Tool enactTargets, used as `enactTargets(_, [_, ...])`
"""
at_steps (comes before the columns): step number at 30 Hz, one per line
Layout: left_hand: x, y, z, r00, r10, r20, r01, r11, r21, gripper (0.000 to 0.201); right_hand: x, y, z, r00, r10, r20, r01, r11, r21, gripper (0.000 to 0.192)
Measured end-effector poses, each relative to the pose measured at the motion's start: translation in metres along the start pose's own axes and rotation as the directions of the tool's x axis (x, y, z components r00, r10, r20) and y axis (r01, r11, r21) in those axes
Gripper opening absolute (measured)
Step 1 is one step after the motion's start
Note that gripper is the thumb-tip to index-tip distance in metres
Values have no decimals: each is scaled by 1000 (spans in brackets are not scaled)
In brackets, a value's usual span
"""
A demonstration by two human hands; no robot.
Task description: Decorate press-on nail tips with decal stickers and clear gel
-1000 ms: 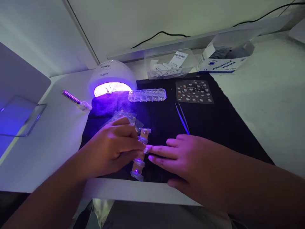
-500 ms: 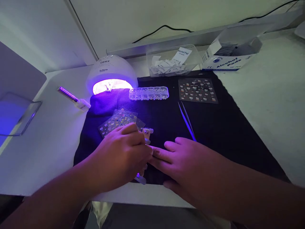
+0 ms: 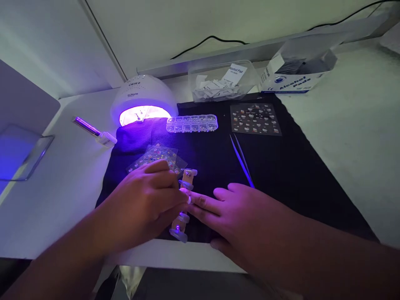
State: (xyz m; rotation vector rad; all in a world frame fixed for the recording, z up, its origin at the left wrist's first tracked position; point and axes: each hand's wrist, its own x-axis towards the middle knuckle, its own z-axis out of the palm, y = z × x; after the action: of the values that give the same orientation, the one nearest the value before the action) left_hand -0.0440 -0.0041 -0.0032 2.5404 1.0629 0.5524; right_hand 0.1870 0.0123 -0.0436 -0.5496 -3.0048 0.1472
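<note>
My left hand point(image 3: 150, 198) is closed, its fingers bent into a pinch over the middle of a narrow nail stand point(image 3: 187, 177). Whatever lies between those fingertips is hidden. Pale false nails point(image 3: 178, 235) sit crosswise along the stand, with small shiny gems between them. From the other side my right hand point(image 3: 240, 212) reaches in, palm down, index and middle fingers stretched out. Its fingertips meet the stand close to the left fingertips. Behind the left hand lie clear sticker sheets point(image 3: 161, 153), partly covered by it. Tweezers point(image 3: 241, 160) rest beyond the right hand.
A lit nail lamp point(image 3: 143, 98) stands at back left, beside a divided gem case point(image 3: 191, 123). A polish brush bottle point(image 3: 108, 140) lies further left. Behind the black cloth point(image 3: 296, 183) are a clear tub point(image 3: 195, 93) and an alcohol pad box point(image 3: 292, 84). Another sticker sheet point(image 3: 255, 119) lies right.
My left hand has shifted left relative to the stand, so more of the stand and its false nails shows. The right fingers remain at the stand. The whole view has slid slightly.
</note>
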Motion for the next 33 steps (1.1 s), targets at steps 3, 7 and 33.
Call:
enactTargets(3, [2,1,6,999,33,-22,-33,999,9,19,0,-1,-2,1000,11,26,-12,999,33,57])
enactTargets(7, [0,-1,7,1000,27,7,-27,999,42,19,0,-2,-3,999,19,29,-20,1000,21,62])
enactTargets(33, [-39,-1,-6,976,35,-214,-57,994,-97,9,-28,-25,-12,998,46,-42,-43,998,51,56])
